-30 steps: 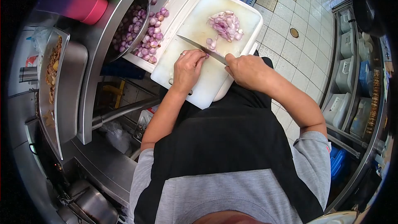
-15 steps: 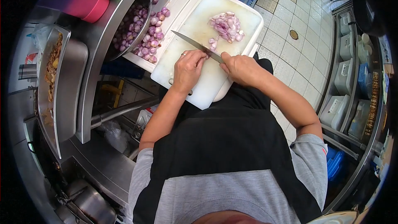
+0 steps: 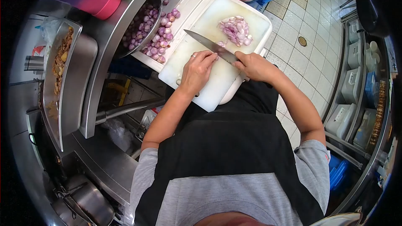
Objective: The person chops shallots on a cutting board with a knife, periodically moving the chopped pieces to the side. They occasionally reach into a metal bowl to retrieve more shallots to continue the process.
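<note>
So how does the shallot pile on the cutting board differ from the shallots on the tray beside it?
The board pile is cut into thin, pale pieces; the tray shallots are whole, rounded bulbs. The board pile is one tight heap; the tray shallots spread looser. Both are pink-purple, peeled.

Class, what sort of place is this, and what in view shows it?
Probably a commercial kitchen: stainless steel counter, metal bowl heaped with shallots, shelved storage tubs. The right hand grips a knife.
</note>
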